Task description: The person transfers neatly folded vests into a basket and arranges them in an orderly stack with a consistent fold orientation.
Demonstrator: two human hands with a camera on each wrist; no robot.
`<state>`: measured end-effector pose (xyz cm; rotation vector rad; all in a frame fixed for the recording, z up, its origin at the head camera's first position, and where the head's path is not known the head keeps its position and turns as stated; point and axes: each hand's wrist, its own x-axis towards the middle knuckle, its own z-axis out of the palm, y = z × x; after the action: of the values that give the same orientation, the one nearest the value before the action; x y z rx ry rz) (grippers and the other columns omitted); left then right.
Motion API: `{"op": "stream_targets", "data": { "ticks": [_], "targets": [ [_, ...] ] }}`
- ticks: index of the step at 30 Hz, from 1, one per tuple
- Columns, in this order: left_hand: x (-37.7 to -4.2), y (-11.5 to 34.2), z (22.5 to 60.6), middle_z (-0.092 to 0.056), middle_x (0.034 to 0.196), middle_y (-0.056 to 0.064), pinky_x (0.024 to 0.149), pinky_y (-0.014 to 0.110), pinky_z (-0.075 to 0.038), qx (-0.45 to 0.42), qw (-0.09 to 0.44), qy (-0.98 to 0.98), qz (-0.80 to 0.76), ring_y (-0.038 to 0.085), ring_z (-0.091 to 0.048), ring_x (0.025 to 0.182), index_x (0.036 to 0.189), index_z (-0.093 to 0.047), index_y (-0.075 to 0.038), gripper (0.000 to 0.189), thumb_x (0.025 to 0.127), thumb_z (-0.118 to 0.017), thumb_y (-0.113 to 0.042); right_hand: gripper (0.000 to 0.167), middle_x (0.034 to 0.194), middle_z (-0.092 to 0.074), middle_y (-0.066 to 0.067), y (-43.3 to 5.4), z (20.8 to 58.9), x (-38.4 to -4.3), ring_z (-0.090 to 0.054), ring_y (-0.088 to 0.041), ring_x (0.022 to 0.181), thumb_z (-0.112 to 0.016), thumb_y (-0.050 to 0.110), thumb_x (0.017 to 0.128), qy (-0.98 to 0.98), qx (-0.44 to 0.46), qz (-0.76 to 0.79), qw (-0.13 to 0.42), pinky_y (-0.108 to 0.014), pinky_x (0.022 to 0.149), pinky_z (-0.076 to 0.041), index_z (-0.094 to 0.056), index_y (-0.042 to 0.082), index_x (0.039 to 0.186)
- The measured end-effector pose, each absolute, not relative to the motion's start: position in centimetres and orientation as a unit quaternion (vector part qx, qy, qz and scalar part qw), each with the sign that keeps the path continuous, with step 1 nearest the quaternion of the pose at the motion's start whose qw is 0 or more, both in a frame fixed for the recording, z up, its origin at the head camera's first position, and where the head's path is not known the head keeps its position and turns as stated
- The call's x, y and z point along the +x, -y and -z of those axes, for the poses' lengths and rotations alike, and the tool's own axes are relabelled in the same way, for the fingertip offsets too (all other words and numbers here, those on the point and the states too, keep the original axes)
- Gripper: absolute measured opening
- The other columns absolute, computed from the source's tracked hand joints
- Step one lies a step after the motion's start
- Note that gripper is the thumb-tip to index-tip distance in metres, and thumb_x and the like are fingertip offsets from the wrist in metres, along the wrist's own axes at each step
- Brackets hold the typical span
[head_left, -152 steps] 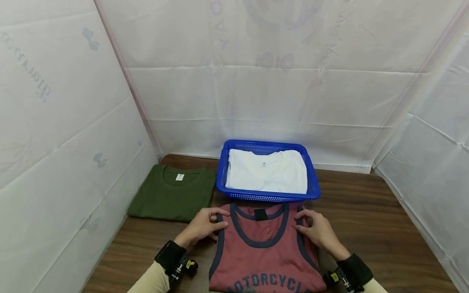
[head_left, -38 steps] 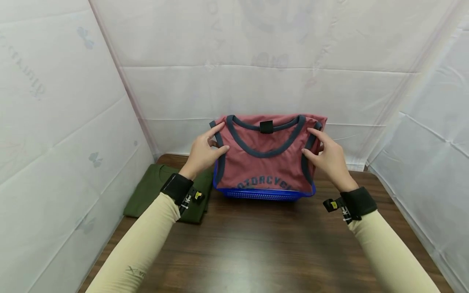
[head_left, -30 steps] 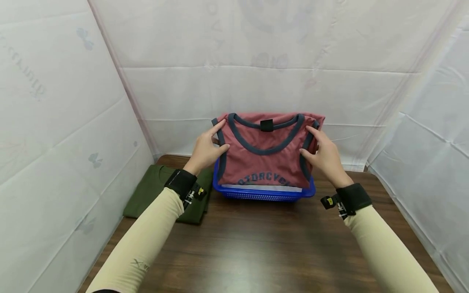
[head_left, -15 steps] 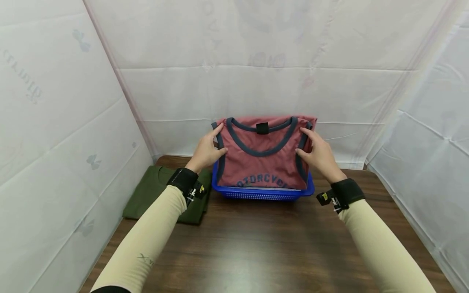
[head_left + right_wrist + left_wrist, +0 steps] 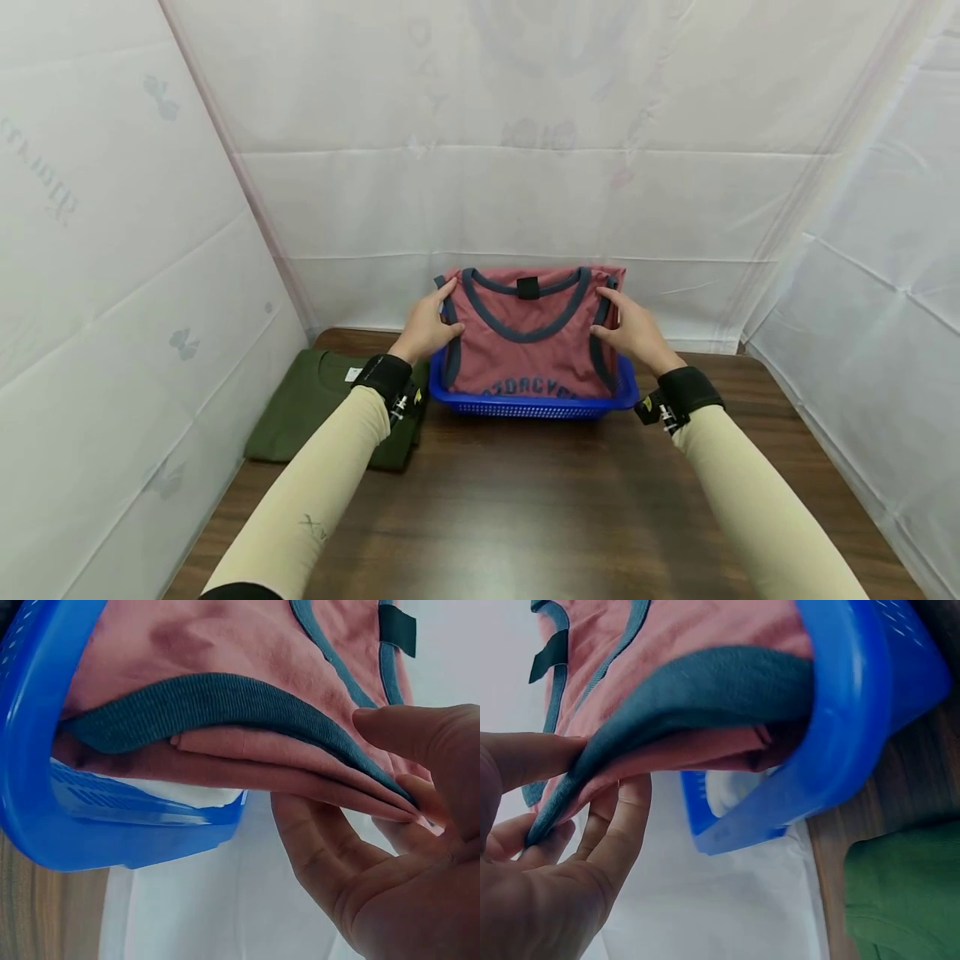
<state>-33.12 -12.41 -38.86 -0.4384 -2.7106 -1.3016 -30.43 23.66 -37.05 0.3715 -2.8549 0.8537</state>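
Note:
A folded pinkish-red tank top (image 5: 517, 358) with dark blue trim and a black neck label leans in the blue basket (image 5: 525, 408), its lower edge inside the near rim and its neck end raised. My left hand (image 5: 424, 327) pinches its left edge, thumb on top and fingers underneath, as the left wrist view shows. On the opposite edge my right hand (image 5: 636, 332) holds the folded layers the same way. Under the tank top, a strip of white cloth (image 5: 180, 792) shows inside the basket in the right wrist view; the rest of it is hidden.
To the left of the basket lies a folded dark green shirt (image 5: 300, 417), partly behind my left forearm. Pale sheets (image 5: 480, 208) hang round the back and sides of the brown wooden table (image 5: 510, 508).
Both hands first lifted the tank top from the table in front to over the basket, covering the white shirt. In the last second its lower edge has sunk inside the near rim.

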Motion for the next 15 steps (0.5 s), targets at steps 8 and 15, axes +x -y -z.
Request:
{"op": "stream_targets", "data": {
  "ticks": [8, 15],
  "targets": [
    [-34.3, 13.2, 40.9, -0.039, 0.159, 0.024, 0.117, 0.051, -0.036, -0.136, 0.02, 0.905, 0.403, 0.04, -0.038, 0.146, 0.162, -0.033, -0.011, 0.085, 0.089, -0.076, -0.003, 0.067, 0.152, -0.042, -0.033, -22.8, 38.9, -32.2, -0.046, -0.052, 0.133, -0.069, 0.013, 0.098, 0.955, 0.138, -0.261, 0.029, -0.063, 0.107, -0.041, -0.038, -0.001, 0.156],
    [-34.9, 13.8, 42.1, -0.048, 0.151, 0.027, 0.115, 0.051, -0.038, -0.152, 0.043, 0.931, 0.33, 0.044, -0.045, 0.14, 0.158, -0.039, -0.003, 0.08, 0.087, -0.076, -0.002, 0.066, 0.145, -0.049, -0.035, -22.1, 39.6, -33.3, -0.051, -0.051, 0.128, -0.069, 0.012, 0.098, 0.959, 0.151, -0.241, 0.002, -0.061, 0.105, -0.044, -0.038, -0.004, 0.155]
  ]
}}
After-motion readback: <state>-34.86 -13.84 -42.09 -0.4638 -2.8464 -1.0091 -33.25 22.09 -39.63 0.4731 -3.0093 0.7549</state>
